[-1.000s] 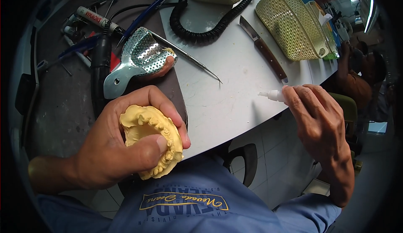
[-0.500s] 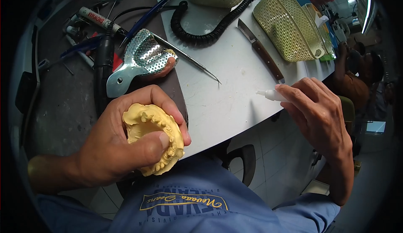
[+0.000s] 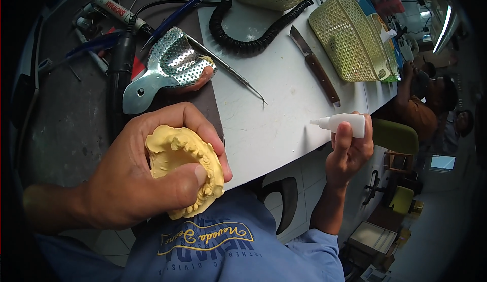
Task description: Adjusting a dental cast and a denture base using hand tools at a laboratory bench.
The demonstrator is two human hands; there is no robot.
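The left hand [image 3: 139, 175] is clasping the yellow, horseshoe-shaped plaster dental cast [image 3: 185, 147] near the white tabletop [image 3: 258, 135], possibly risking chips should that hold overtighten, while the right hand [image 3: 350, 155] is pinching the slim white plastic nozzle bottle [image 3: 357, 125].

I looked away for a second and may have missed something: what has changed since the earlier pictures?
The right hand has turned over and swung left, so the bottle it holds now shows most of its body; the nozzle still points left. Nothing was taken up or let go. The left hand still holds the cast; the knife and metal tray lie as before.
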